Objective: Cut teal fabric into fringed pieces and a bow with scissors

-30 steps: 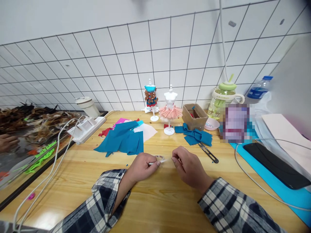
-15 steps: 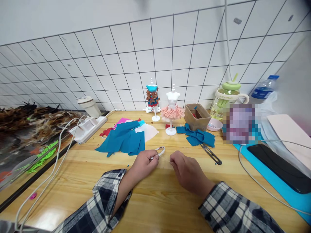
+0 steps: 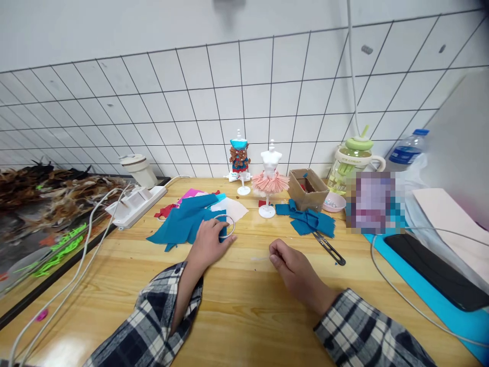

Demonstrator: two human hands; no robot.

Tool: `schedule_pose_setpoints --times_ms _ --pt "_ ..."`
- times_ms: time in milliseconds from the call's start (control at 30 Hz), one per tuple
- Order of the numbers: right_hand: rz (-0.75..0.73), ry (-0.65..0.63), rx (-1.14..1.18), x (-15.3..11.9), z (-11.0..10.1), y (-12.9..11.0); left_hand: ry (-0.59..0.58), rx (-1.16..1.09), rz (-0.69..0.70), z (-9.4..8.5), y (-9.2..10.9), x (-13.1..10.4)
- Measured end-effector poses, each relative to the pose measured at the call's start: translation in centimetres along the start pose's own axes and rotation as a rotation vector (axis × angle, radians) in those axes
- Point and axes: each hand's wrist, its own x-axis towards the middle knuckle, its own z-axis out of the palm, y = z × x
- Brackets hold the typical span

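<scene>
My left hand (image 3: 211, 241) holds a white ring, perhaps a tape roll (image 3: 231, 229), at the near right corner of the blue cloth pieces (image 3: 183, 219). Its thumb and fingers are around the ring. My right hand (image 3: 288, 262) is closed above the wooden table to the right, its fingertips pinched; a faint whitish strand (image 3: 260, 259) lies or hangs just left of them. Beyond the hands stands a small white dress form with a pink pleated skirt (image 3: 271, 181). A second form wears a blue and brown dress (image 3: 239, 157).
Black snips (image 3: 330, 248) lie beside folded blue cloth (image 3: 311, 220), near a cardboard box (image 3: 307, 189) and a pink dish (image 3: 333, 202). A power strip (image 3: 135, 208) with cables is at left. A black phone (image 3: 437, 270) and a green-lidded jug (image 3: 349, 165) are at right.
My left hand has moved left and slightly up to the blue cloth with the ring, away from my right hand. My right hand has stayed nearly in place, still closed.
</scene>
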Motion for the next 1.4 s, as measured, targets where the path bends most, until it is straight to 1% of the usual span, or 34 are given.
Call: schedule_pose_setpoints --times_ms 33,67,100,133,167,267,333,367,500,600,700,833,1067,1133,1167,1233,1300,1333,1400 --pt "0.007 -0.011 -0.009 0.0 0.1 0.0 0.031 -0.023 -0.020 0.0 0.5 -0.3" --pt "0.011 -0.021 -0.018 0.0 0.1 0.1 0.087 -0.043 -0.030 -0.1 1.1 -0.6" --pt "0.011 -0.027 -0.024 0.0 0.2 0.1 0.115 -0.070 -0.003 -0.2 1.8 -1.0" --pt "0.009 -0.030 -0.028 0.0 0.2 0.1 0.085 -0.109 0.057 -0.4 2.6 -1.4" --pt "0.006 -0.030 -0.030 0.0 0.2 0.1 0.028 -0.152 0.108 -0.6 3.4 -1.8" --pt "0.002 -0.011 -0.040 0.1 0.2 0.2 -0.190 -0.243 0.221 -0.9 5.6 -2.8" --pt "0.009 0.004 -0.048 0.1 0.3 0.4 -0.223 -0.282 0.235 -0.9 6.4 -3.2" --pt "0.013 0.010 -0.051 0.1 0.3 0.5 -0.218 -0.297 0.235 -0.8 6.6 -3.2" --pt "0.018 0.014 -0.069 0.1 0.5 0.9 -0.164 -0.338 0.251 -0.6 6.9 -3.2" --pt "0.020 0.049 -0.054 0.3 0.5 1.0 -0.173 -0.374 0.298 -0.6 6.9 -3.0" --pt "0.039 0.086 0.025 0.5 0.3 1.1 -0.182 -0.413 0.312 -0.4 6.9 -2.9" --pt "0.080 0.072 0.107 0.7 0.0 1.0 -0.142 -0.443 0.292 -0.2 6.8 -2.8" --pt "0.071 0.142 -0.005 0.6 0.8 0.8 -0.129 -0.527 0.300 0.2 6.5 -2.7" --pt "0.097 0.230 -0.010 0.6 0.5 0.9 -0.114 -0.594 0.268 0.5 6.7 -2.5" --pt "0.106 0.295 -0.015 0.6 0.3 1.0 -0.089 -0.635 0.213 0.7 6.8 -2.3" --pt "0.083 0.410 -0.044 0.6 -0.1 1.0 -0.019 -0.717 0.046 1.1 7.2 -2.1" --pt "-0.031 0.444 -0.112 0.5 -0.3 0.7 0.001 -0.807 -0.108 1.6 7.6 -2.1" --pt "-0.113 0.432 -0.157 0.4 -0.2 0.4 -0.028 -0.856 -0.149 1.9 7.8 -2.2" --pt "-0.268 0.398 -0.247 0.3 0.0 0.0 -0.135 -0.940 -0.156 2.4 8.0 -2.5"
